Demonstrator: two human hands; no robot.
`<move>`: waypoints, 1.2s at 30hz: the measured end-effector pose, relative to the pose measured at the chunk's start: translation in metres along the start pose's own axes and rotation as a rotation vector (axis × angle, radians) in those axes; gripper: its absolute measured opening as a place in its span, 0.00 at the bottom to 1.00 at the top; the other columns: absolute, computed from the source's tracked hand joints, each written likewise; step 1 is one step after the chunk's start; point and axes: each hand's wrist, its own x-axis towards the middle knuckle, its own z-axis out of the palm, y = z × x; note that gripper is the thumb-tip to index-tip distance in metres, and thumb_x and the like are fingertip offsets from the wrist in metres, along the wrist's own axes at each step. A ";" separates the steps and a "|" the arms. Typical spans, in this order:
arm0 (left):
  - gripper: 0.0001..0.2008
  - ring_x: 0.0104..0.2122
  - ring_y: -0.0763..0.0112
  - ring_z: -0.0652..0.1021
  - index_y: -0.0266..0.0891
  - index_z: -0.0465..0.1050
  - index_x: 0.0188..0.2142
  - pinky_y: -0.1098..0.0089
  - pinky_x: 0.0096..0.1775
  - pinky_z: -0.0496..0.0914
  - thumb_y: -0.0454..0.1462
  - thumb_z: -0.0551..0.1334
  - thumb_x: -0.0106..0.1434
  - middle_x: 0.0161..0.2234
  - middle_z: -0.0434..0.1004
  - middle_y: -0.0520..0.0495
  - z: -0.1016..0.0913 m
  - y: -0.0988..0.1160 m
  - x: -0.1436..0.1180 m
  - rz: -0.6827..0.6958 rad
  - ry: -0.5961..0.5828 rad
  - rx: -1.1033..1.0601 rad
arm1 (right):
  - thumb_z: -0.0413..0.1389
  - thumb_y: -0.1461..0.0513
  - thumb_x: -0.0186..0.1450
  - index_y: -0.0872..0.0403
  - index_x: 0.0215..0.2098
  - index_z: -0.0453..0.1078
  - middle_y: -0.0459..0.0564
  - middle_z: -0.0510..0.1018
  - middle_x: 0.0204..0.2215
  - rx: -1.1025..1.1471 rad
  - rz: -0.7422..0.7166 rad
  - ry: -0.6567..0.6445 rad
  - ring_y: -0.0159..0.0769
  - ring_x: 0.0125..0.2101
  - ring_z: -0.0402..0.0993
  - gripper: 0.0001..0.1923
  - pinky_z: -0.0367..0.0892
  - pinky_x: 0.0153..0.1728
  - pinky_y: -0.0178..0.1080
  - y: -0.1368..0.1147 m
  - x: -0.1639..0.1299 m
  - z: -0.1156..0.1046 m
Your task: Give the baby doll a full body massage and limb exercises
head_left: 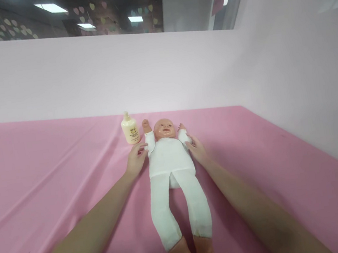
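Note:
A baby doll [170, 159] in a white one-piece suit lies on its back on the pink cloth [54, 179], head away from me, bare feet toward me. My left hand [136, 159] rests flat beside the doll's torso, its fingertips touching the sleeve near the armpit. On the other side, my right hand [196, 149] lies against the doll's other sleeve, fingers at the upper arm. Neither hand grips anything. A small cream bottle [130, 129] stands upright just beyond my left hand, next to the doll's raised fist.
The pink cloth covers the whole surface and shows long creases on the left. A pale pink wall [161, 69] rises behind the doll and turns along the right side. Above the wall, ceiling lights show in a dark room.

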 end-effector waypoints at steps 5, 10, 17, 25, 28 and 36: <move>0.18 0.51 0.60 0.75 0.47 0.76 0.50 0.61 0.53 0.69 0.45 0.61 0.61 0.57 0.71 0.45 -0.001 0.003 0.000 0.004 -0.018 0.017 | 0.56 0.51 0.64 0.45 0.63 0.63 0.50 0.77 0.54 0.016 0.003 0.000 0.42 0.50 0.74 0.30 0.68 0.56 0.51 0.001 0.001 0.000; 0.22 0.49 0.60 0.75 0.47 0.74 0.54 0.61 0.53 0.69 0.47 0.62 0.61 0.57 0.72 0.45 -0.001 0.001 0.002 -0.041 -0.049 0.015 | 0.56 0.51 0.64 0.45 0.63 0.64 0.50 0.75 0.56 0.010 -0.001 -0.002 0.43 0.51 0.74 0.30 0.67 0.56 0.51 0.000 0.001 0.000; 0.26 0.50 0.58 0.76 0.44 0.71 0.58 0.58 0.55 0.68 0.50 0.59 0.64 0.57 0.74 0.43 0.000 -0.006 0.003 -0.110 -0.079 0.044 | 0.56 0.52 0.63 0.47 0.63 0.65 0.52 0.75 0.57 -0.037 0.028 0.016 0.44 0.49 0.75 0.30 0.68 0.55 0.51 -0.006 -0.002 0.000; 0.30 0.56 0.52 0.74 0.43 0.72 0.58 0.56 0.59 0.63 0.52 0.63 0.61 0.58 0.74 0.43 -0.003 -0.009 0.005 -0.164 -0.092 0.031 | 0.56 0.53 0.63 0.46 0.57 0.71 0.48 0.77 0.55 -0.112 -0.028 0.041 0.46 0.55 0.72 0.24 0.63 0.60 0.51 -0.008 -0.002 -0.001; 0.31 0.57 0.53 0.73 0.44 0.70 0.58 0.56 0.59 0.63 0.52 0.66 0.58 0.58 0.74 0.43 -0.003 -0.010 0.005 -0.207 -0.102 -0.010 | 0.56 0.54 0.63 0.48 0.58 0.70 0.50 0.76 0.55 -0.097 -0.004 0.046 0.46 0.55 0.72 0.25 0.64 0.59 0.50 -0.006 -0.002 -0.001; 0.39 0.47 0.56 0.80 0.41 0.64 0.59 0.53 0.53 0.70 0.46 0.73 0.50 0.51 0.79 0.38 -0.001 -0.017 0.007 -0.228 -0.070 -0.352 | 0.60 0.55 0.59 0.50 0.54 0.70 0.53 0.76 0.55 0.172 0.013 0.084 0.44 0.52 0.74 0.25 0.68 0.56 0.49 0.008 0.007 0.000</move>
